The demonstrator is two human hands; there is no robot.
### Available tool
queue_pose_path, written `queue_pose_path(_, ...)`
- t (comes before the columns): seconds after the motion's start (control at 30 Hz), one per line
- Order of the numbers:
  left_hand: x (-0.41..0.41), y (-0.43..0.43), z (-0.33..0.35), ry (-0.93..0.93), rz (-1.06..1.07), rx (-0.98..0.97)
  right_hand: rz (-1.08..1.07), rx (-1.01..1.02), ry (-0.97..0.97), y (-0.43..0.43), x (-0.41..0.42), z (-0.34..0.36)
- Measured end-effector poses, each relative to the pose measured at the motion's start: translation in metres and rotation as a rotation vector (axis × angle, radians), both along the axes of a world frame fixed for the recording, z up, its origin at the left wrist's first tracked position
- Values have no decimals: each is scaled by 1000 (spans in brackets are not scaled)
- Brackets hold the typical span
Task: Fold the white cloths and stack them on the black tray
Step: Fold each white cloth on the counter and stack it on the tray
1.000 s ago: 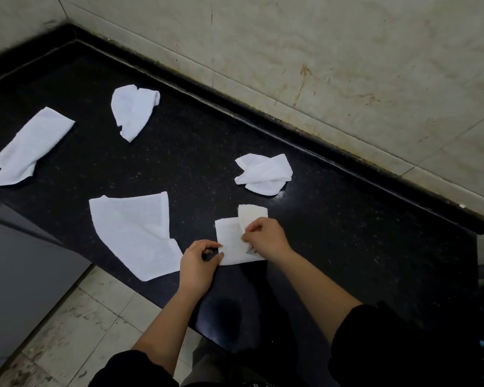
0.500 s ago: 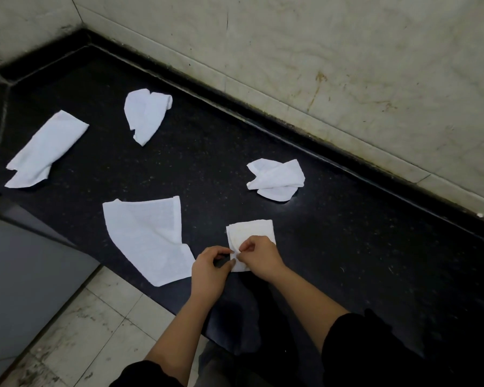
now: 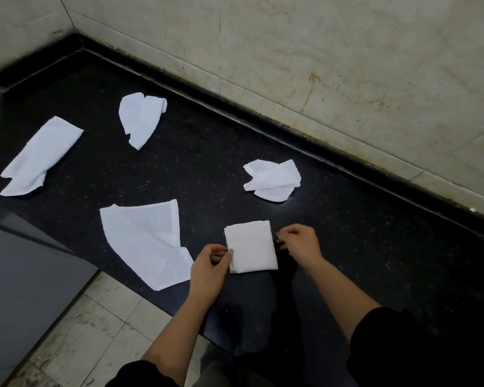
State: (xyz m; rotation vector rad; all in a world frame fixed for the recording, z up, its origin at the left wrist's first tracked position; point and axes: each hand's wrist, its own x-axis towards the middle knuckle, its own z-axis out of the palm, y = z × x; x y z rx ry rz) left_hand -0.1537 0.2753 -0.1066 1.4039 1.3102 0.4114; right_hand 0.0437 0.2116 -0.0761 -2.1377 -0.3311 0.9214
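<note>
A pale, stained marble-tile wall [image 3: 347, 65] runs along the back of a long black speckled counter [image 3: 375, 247]. At lower left a grey cabinet panel [image 3: 20, 275] meets a worn tiled floor [image 3: 90, 331].

Five white cloths lie on the counter. The largest, a flat cloth [image 3: 143, 241], lies spread near the front edge with one corner turned. A long cloth [image 3: 39, 157] lies far left, a crumpled cloth [image 3: 141, 121] sits behind it towards the wall, and a bunched cloth [image 3: 273, 178] rests mid-counter. The folded cloth [image 3: 250, 247], a neat small rectangle, lies flat near the front edge between the two hands.

Both bare forearms reach forward from black sleeves. The left hand [image 3: 210, 269] lies at the folded cloth's left edge, thumb and forefinger pinching that edge. The right hand [image 3: 299, 243] hovers just beside the right edge, its fingers [image 3: 281, 241] curled inward, holding nothing and seemingly just clear of the cloth.
</note>
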Motion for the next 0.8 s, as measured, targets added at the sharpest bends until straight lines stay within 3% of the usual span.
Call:
queue_pose_path(0.33, 8, 11, 1, 164, -101, 74, 25, -82, 123, -6, -14, -13)
queue_pose_path(0.63, 11, 19, 5, 206, -102, -50, 44, 75, 258, 11, -29, 15)
queue_pose_path(0.7, 16, 22, 10, 115, -53, -173, 63, 143, 301, 14, -30, 26)
queue_pose_path(0.8, 26, 26, 23, -217, 92, -533, 77, 230, 358, 18, -30, 45)
